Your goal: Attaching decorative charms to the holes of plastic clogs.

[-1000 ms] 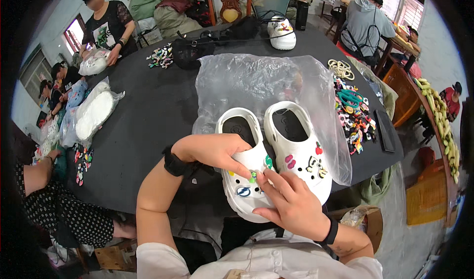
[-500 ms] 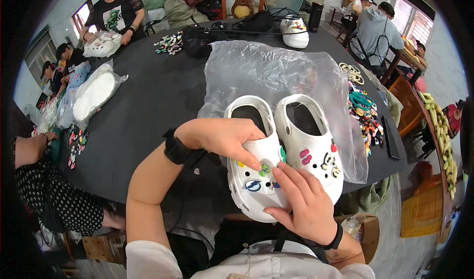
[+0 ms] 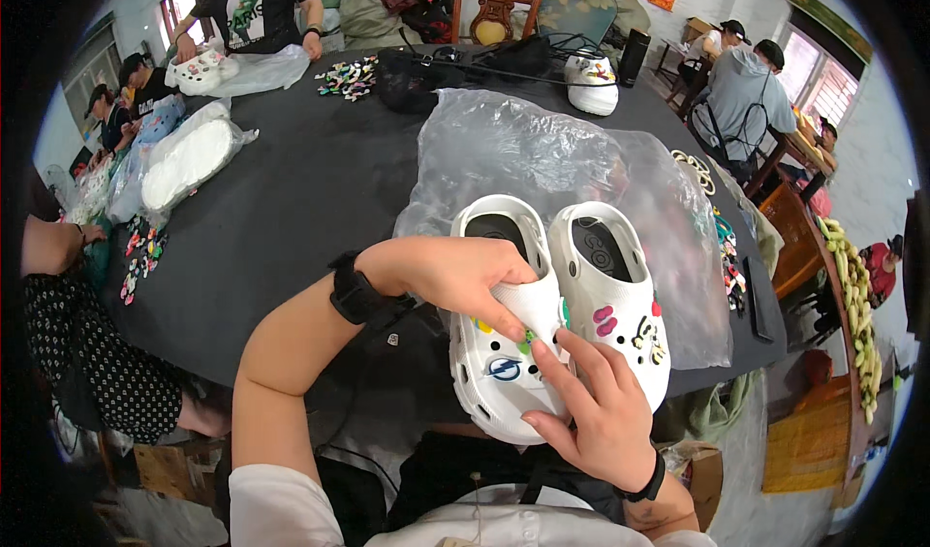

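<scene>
A pair of white clogs stands side by side on a clear plastic bag, toes toward me. My left hand (image 3: 463, 278) grips the left clog (image 3: 518, 413), its fingers inside the foot opening and its thumb pressed on a small green charm (image 3: 526, 342). Across the right side of that toe lies my right hand (image 3: 603, 406), fingers apart, the index fingertip close to the green charm. A round blue-and-white charm (image 3: 504, 369) sits on the same toe. The right clog (image 3: 620, 293) carries a pink charm (image 3: 605, 321) and a black-and-white one (image 3: 647, 339); my right hand partly covers its toe.
The crumpled plastic bag (image 3: 513, 140) spreads behind the clogs on the black table (image 3: 281, 218). Loose charms (image 3: 143, 256) lie in piles, with a bagged white clog (image 3: 189, 159) at left. Across the table, a person (image 3: 254, 19) handles another white clog (image 3: 201, 72).
The view has shifted slightly. The person across the table has set the white clog and its bag down on the tabletop. My hands stay on the left clog, the left thumb still on the green charm.
</scene>
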Motion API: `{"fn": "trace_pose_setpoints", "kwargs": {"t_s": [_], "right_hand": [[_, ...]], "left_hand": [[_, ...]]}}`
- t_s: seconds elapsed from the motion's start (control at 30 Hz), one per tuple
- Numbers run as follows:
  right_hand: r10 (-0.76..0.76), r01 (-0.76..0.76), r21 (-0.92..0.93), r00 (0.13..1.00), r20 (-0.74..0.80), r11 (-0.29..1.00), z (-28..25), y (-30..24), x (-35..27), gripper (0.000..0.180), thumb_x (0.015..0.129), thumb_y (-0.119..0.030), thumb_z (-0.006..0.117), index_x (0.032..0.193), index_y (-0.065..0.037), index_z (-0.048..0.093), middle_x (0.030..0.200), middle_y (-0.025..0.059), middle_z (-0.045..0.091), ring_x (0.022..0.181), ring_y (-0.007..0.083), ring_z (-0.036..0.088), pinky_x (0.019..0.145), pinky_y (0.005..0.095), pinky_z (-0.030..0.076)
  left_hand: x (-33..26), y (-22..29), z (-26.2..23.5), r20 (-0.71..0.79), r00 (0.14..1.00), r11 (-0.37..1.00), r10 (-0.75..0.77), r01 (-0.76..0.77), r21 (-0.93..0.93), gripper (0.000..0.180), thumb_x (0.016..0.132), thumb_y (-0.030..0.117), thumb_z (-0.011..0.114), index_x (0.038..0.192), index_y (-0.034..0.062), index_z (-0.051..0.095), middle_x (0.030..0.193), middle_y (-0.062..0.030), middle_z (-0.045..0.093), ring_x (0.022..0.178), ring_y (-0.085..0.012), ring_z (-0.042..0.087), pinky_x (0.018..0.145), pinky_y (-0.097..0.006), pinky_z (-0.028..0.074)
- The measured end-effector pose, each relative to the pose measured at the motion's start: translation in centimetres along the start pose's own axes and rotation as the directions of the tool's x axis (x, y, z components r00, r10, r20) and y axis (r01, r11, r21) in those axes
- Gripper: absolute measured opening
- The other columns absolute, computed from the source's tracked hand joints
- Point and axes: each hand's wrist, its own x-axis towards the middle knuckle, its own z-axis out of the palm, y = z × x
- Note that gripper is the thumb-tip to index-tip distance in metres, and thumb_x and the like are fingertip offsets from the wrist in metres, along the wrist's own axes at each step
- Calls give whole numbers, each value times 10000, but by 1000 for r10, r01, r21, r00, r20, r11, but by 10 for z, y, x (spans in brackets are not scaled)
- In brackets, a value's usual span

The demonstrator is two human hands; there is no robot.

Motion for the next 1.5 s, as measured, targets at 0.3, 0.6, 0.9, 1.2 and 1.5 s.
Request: {"fn": "trace_pose_setpoints", "kwargs": {"t_s": [0.3, 0.6, 0.9, 1.2, 1.5], "right_hand": [[-8, 9, -44, 1000, 18, 999, 1, -3, 4, 600, 781, -329, 711, 1325, -139, 544, 1217, 120, 543, 977, 288, 552, 808, 360, 486], [11, -67, 320, 985, 173, 945, -33, 11, 20, 463, 801, -86, 690, 1231, -17, 535, 1172, 166, 565, 991, 337, 595, 846, 400, 497], [74, -259, 364, 890, 450, 895, -32, 19, 67, 203, 855, -173, 681, 869, -1, 575, 705, 128, 589, 628, 292, 616, 569, 338, 469], [339, -820, 342, 518, 785, 459, -39, 20, 95, 183, 853, -127, 639, 762, 30, 661, 631, 11, 580, 570, 49, 505, 513, 211, 385], [375, -737, 388, 636, 674, 553, -34, 6, 83, 153, 908, -106, 619, 862, 39, 634, 611, 8, 569, 572, 48, 507, 514, 222, 385]], "left_hand": [[0, -10, -4, 56, 997, 999, 54, -54, -2, 336, 847, 174, 698, 1081, -50, 608, 945, -95, 699, 832, -110, 628, 729, -286, 506], [1, -8, -6, 74, 997, 1000, 6, -7, 10, 376, 863, 184, 706, 1138, -46, 592, 985, -99, 699, 877, -107, 637, 748, -282, 521], [0, -12, -5, 45, 995, 992, 92, -96, 82, 351, 847, 207, 710, 1073, -41, 610, 937, -96, 699, 826, -119, 640, 706, -271, 508], [0, -16, -6, 40, 992, 992, 118, -119, 33, 379, 935, 328, 610, 1037, -37, 628, 892, -51, 694, 792, -82, 633, 684, -251, 503], [1, -17, -6, 56, 997, 995, 50, -45, -91, 363, 893, 290, 667, 1069, -24, 627, 923, -62, 699, 820, -92, 646, 702, -250, 513]]}}
